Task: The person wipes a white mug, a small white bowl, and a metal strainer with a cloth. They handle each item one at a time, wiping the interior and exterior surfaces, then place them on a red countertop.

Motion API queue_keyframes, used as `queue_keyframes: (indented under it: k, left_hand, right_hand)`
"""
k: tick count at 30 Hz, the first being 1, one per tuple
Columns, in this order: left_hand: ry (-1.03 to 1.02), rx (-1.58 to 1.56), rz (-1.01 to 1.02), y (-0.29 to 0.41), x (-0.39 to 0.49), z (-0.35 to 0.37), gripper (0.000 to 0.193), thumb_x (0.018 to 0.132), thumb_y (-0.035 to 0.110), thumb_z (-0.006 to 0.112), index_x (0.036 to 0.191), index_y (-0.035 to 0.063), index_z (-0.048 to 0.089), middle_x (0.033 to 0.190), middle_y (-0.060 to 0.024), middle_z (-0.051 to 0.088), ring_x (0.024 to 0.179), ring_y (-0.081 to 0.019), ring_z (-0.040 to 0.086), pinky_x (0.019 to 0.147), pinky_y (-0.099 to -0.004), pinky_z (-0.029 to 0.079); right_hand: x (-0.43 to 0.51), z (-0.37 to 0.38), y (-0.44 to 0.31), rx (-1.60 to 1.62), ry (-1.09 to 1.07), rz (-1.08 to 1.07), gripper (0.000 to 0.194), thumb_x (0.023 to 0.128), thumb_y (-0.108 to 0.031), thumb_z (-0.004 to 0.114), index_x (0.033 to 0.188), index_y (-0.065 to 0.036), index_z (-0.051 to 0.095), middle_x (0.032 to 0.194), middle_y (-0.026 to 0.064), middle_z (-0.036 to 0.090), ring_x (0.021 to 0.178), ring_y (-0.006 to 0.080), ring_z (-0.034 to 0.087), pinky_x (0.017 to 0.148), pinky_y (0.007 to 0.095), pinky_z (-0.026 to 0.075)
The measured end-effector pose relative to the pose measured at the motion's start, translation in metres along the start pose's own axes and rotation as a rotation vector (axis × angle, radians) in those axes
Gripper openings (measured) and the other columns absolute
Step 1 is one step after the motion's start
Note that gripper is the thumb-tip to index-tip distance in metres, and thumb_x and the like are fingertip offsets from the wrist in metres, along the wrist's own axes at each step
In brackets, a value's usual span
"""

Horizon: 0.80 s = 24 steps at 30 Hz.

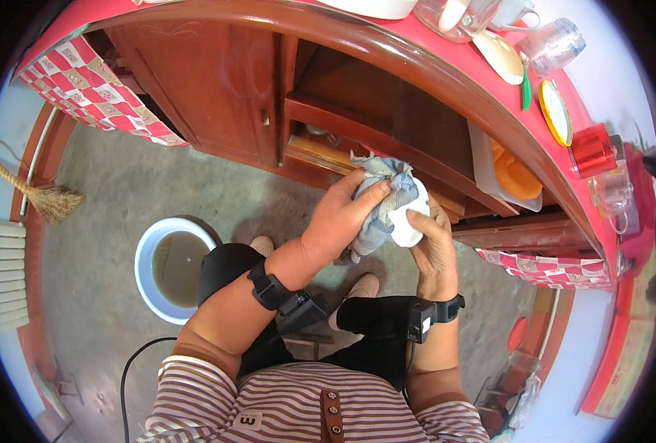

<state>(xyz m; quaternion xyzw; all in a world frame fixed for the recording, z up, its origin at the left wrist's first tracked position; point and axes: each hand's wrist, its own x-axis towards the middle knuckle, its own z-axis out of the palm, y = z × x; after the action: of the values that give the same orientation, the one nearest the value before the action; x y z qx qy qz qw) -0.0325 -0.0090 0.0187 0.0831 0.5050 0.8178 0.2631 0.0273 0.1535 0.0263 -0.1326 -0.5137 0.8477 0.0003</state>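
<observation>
A bunched blue and grey cloth [373, 232] is gripped by my left hand [342, 213], its thumb lying across the top. My right hand [436, 243] holds a small white object [408, 224], smooth and rounded, with the thumb on its face. The cloth presses against the white object's left side and hides part of it; its exact kind cannot be told. Both hands are in front of the open section of a dark red wooden cabinet [200, 94]. A light blue basin [144, 271] with murky water stands on the floor to the left.
The cabinet's pink-covered top bears a glass jar [461, 22], a shell-shaped dish [499, 58], a yellow-rimmed lid [556, 113], a red tin [593, 150] and a glass mug [610, 191]. A translucent bin [486, 171] with orange cloth sits inside the cabinet. A straw broom [46, 196] leans at left.
</observation>
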Motion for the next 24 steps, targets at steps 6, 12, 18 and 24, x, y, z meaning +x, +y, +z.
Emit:
queue_keyframes:
  k: [6,12,18,24]
  left_hand:
    - [-0.018,0.056,0.057,-0.014,0.000,0.010,0.032,0.094,0.020,0.054,0.119,0.0000,0.053,0.103,-0.0083,0.061,0.093,-0.0161,0.058,0.083,-0.0279,0.045]
    - [0.135,0.531,0.586,-0.031,-0.009,0.028,0.047,0.088,0.005,0.057,0.133,0.0025,0.043,0.115,-0.0077,0.056,0.102,-0.0154,0.054,0.091,-0.0289,0.043]
    - [-0.066,0.203,0.173,0.008,0.001,0.000,0.041,0.086,0.009,0.060,0.126,0.0038,0.052,0.109,-0.0063,0.061,0.099,-0.0124,0.055,0.089,-0.0279,0.044]
    - [-0.188,0.003,-0.011,0.011,-0.002,0.003,0.040,0.093,0.020,0.055,0.130,0.0053,0.052,0.108,-0.0040,0.061,0.097,-0.0105,0.056,0.087,-0.0258,0.044]
  right_hand:
    - [0.001,-0.002,0.009,0.053,0.136,0.049,0.034,0.087,-0.010,0.060,0.116,0.005,0.056,0.105,0.0120,0.065,0.092,0.0186,0.064,0.081,0.0305,0.051]
    - [0.007,0.005,0.034,0.295,0.336,-0.061,0.029,0.087,-0.008,0.056,0.114,0.002,0.057,0.105,0.0108,0.064,0.091,0.0200,0.064,0.077,0.0315,0.053]
    - [-0.003,0.001,0.005,-0.039,0.063,-0.006,0.036,0.083,-0.009,0.061,0.117,0.003,0.055,0.105,0.0098,0.064,0.092,0.0157,0.063,0.075,0.0257,0.050]
    - [-0.008,0.009,0.005,-0.045,0.128,-0.121,0.026,0.093,-0.015,0.054,0.113,0.001,0.055,0.101,0.0083,0.063,0.089,0.0153,0.061,0.078,0.0277,0.050]
